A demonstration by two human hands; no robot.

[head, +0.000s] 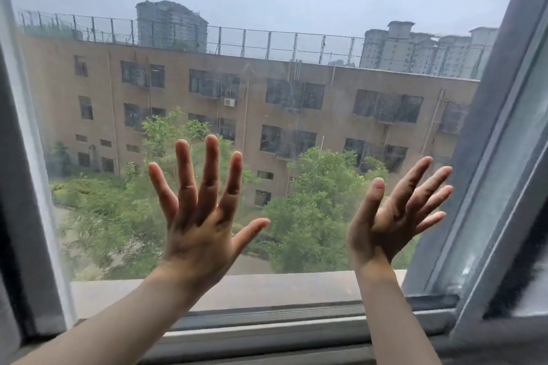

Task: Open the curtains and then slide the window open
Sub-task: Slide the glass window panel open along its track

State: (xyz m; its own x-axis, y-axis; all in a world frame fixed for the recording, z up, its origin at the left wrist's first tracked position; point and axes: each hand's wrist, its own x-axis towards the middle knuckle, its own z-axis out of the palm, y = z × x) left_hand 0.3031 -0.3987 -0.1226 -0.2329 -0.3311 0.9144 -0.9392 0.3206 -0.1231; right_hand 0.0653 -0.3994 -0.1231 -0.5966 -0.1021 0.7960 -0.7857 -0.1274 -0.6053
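A large window pane [267, 9] fills the view, hazy, with a tan building and green trees behind it. My left hand [201, 216] is raised in front of the glass with fingers spread wide, back toward me; I cannot tell whether it touches the glass. My right hand [394, 213] is up beside it, fingers apart, palm turned left, close to the grey sliding sash frame [489, 172] at the right. Neither hand holds anything. No curtain fabric shows in the middle; a pale strip [26, 157] runs down the left edge.
The grey bottom track and sill [267, 326] run across below my forearms. A stone ledge [267, 290] lies outside the glass. At the far right a dark brush seal [522, 270] lines the sash edge.
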